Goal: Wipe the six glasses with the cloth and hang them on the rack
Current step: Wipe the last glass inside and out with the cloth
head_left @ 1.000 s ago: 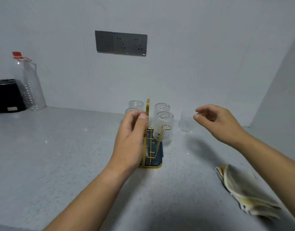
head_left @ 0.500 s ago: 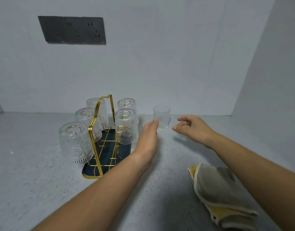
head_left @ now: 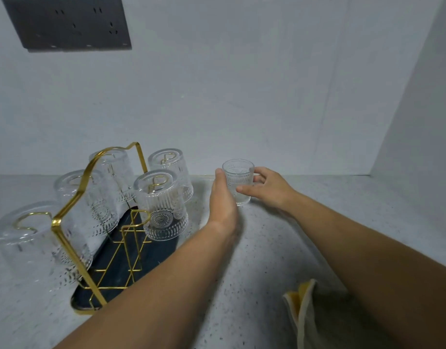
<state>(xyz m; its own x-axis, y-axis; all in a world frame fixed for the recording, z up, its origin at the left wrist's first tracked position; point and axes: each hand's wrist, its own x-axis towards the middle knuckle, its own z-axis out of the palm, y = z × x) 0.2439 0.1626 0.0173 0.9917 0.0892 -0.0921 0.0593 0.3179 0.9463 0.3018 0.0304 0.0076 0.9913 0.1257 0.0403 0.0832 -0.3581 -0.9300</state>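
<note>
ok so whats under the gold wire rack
A dark blue tray with a gold rim lies under the rack, on the counter. Its near right part is covered by the left forearm, its left edge by the hanging glasses.

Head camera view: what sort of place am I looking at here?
Likely a home kitchen counter: a speckled grey countertop running into a wall corner, a dark socket panel on the wall above it, and a gold rack hung with upturned glasses.
</note>
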